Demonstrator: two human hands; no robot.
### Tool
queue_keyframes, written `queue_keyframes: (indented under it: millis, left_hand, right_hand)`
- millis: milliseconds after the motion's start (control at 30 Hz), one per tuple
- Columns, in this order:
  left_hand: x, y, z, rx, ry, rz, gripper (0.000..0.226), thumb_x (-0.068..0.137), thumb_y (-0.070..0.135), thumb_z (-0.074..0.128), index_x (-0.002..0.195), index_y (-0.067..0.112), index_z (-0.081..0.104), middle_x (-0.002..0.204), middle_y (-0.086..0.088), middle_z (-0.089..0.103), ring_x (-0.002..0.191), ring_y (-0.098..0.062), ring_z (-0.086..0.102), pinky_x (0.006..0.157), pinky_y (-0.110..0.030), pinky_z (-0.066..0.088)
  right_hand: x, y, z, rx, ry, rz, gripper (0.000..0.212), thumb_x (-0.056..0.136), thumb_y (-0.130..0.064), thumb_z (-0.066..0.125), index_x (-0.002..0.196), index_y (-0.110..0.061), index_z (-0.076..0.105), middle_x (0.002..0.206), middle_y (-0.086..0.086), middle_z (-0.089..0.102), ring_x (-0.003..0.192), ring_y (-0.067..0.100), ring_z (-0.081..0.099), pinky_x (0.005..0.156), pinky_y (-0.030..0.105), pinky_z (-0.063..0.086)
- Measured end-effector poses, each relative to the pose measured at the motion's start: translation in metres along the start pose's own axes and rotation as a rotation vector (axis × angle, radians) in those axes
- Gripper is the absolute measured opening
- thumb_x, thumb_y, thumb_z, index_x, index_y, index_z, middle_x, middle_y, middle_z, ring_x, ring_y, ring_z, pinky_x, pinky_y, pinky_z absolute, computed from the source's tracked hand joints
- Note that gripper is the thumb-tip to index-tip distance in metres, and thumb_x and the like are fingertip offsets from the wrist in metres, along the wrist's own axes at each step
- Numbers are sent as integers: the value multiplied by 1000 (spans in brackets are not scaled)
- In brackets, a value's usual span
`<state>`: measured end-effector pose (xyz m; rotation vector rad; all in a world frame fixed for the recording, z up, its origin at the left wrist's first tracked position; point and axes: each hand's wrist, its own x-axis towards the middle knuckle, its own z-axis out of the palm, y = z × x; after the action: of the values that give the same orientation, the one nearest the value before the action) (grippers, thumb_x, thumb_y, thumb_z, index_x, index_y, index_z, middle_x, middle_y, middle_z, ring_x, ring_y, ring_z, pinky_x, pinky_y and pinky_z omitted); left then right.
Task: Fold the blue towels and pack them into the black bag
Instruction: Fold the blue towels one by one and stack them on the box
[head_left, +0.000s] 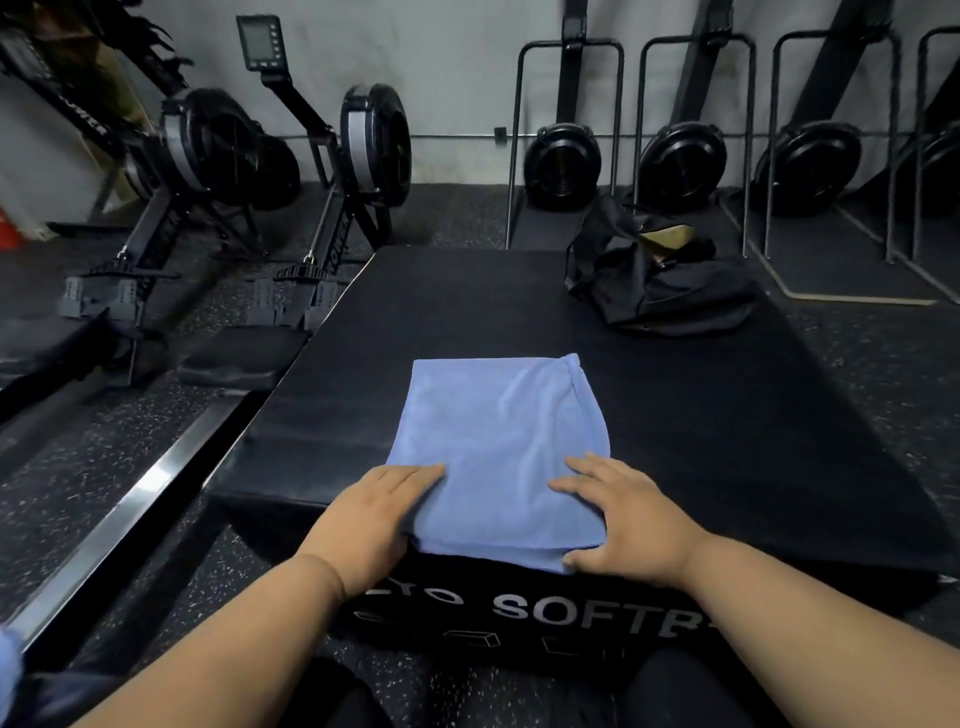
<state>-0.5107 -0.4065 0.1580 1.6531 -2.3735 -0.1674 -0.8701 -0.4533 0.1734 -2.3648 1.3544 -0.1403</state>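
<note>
Flanking soft rectangular blue towel (498, 452): left hand (374, 514); right hand (618, 519).

Two bare arms, two hands

The left hand (382, 512) and right hand (621, 517) wear no gloves, rings or watch. Both arms have no sleeves. The legs down low wear black.
</note>
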Motion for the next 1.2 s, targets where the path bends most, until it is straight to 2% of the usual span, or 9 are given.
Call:
queue_keyframes:
  millis: [67, 233, 333, 400, 467, 600, 733, 933, 1200]
  left_hand:
    - [-4, 0, 1, 73, -1, 44, 103, 65, 6, 71, 160, 28, 40, 153, 8, 51, 135, -17, 47, 118, -25, 34]
    - [-6, 2, 1, 128, 68, 29, 101, 64, -4, 69, 157, 27, 44, 145, 7, 61, 125, -19, 57, 104, -31, 53]
    - [-9, 11, -6, 33, 70, -79, 84, 78, 3, 59, 154, 39, 48, 142, 13, 64, 124, -21, 62, 102, -32, 51]
    - [-10, 13, -15, -23, 110, -188, 68, 85, 16, 59, 147, 43, 54, 128, 11, 72, 113, -23, 69, 93, -34, 55]
    - [-11, 14, -28, -110, 207, -266, 57, 87, 20, 68, 138, 42, 59, 108, 14, 76, 96, -19, 73, 85, -35, 57]
    - [3, 18, -61, -486, 371, -448, 57, 92, 16, 70, 139, 42, 52, 88, 22, 70, 81, -1, 65, 82, -23, 49]
    - [26, 16, -75, -797, 349, -563, 61, 99, 28, 71, 151, 35, 41, 78, 14, 65, 71, 2, 61, 80, -21, 45]
    - [31, 8, -58, -884, 223, -655, 57, 97, 43, 71, 149, 30, 49, 81, 9, 73, 77, -1, 70, 83, -26, 49]
    - [11, 17, -52, -805, 238, -592, 38, 101, 30, 68, 137, 33, 56, 59, 16, 55, 57, 1, 52, 68, -21, 43]
  right_hand:
    - [-3, -1, 0, 1, 37, -10, 77, 82, -53, 74, 154, -46, 46, 169, -13, 27, 159, 12, 15, 127, 27, 7]
    - [-4, -4, -1, 171, 30, 60, 49, 102, -26, 55, 146, -48, 55, 167, -16, 32, 159, 9, 15, 126, 23, 3]
    - [-6, -9, -12, 340, 57, 86, 40, 106, -21, 49, 129, -48, 68, 148, -24, 55, 145, 3, 42, 124, 28, 29]
    - [-9, -11, -20, 499, 130, 133, 32, 106, -24, 51, 112, -42, 77, 120, -25, 73, 118, -1, 64, 107, 34, 50]
    - [-10, -11, -27, 559, 196, 163, 27, 106, -28, 53, 106, -37, 78, 106, -21, 76, 104, 3, 69, 96, 33, 55]
    - [-2, -17, -45, 643, 335, 159, 26, 99, -35, 57, 88, -18, 73, 85, -2, 72, 83, 12, 65, 78, 35, 52]
    - [9, -20, -61, 842, 422, 242, 34, 100, -39, 60, 91, -8, 71, 78, 3, 68, 71, 11, 59, 71, 35, 51]
    - [18, 2, -50, 784, 430, 355, 49, 100, -41, 63, 90, 6, 59, 73, -2, 52, 66, 12, 45, 64, 32, 38]
    - [-1, 4, -40, 762, 348, 309, 38, 104, -40, 60, 90, -5, 67, 76, -6, 61, 69, 9, 52, 70, 31, 45]
